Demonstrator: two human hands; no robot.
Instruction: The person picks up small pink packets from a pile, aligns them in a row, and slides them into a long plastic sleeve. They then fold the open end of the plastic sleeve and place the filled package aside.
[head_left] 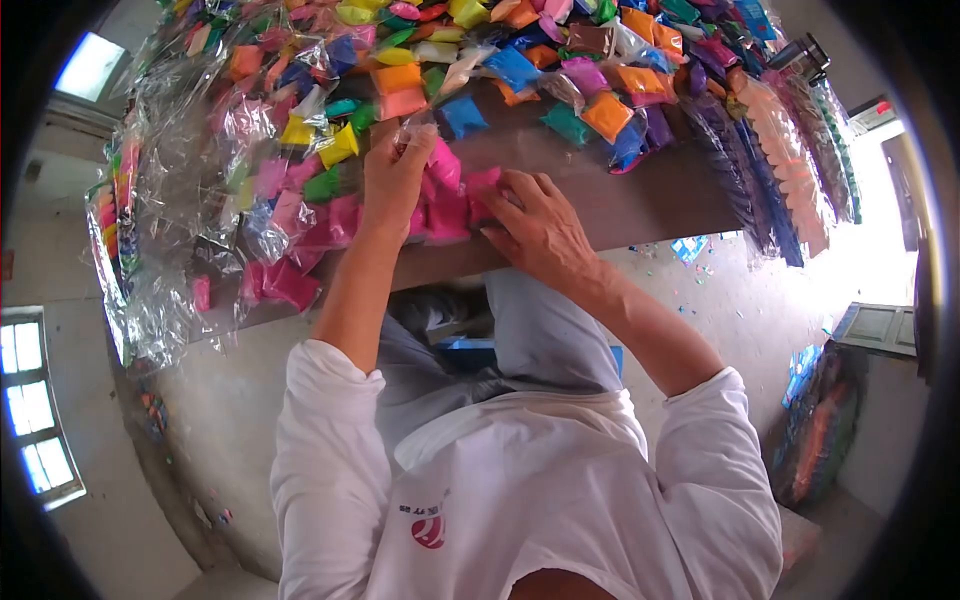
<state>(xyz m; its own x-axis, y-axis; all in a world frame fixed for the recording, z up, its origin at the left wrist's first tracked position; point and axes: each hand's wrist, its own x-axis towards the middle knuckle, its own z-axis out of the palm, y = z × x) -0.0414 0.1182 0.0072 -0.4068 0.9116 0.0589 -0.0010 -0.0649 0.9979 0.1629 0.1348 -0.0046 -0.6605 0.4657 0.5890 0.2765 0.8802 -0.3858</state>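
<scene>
Near the table's front edge lies a group of bright pink packets (pixel 447 213) in clear wrap. My left hand (pixel 397 175) is at their left side, its fingers pinched on clear plastic beside an upper pink packet (pixel 443 163). On the right side of the group, my right hand (pixel 540 222) has its fingers spread and bent, the fingertips touching a pink packet (pixel 482 190). Just above my left hand are an orange packet (pixel 397 79) and a blue packet (pixel 463 117).
Many coloured packets (pixel 510 68) are heaped across the back of the brown table (pixel 650 205). Crumpled clear plastic (pixel 165 270) hangs over the left edge. Long strips of packets (pixel 785 150) drape over the right side. Small scraps lie on the floor.
</scene>
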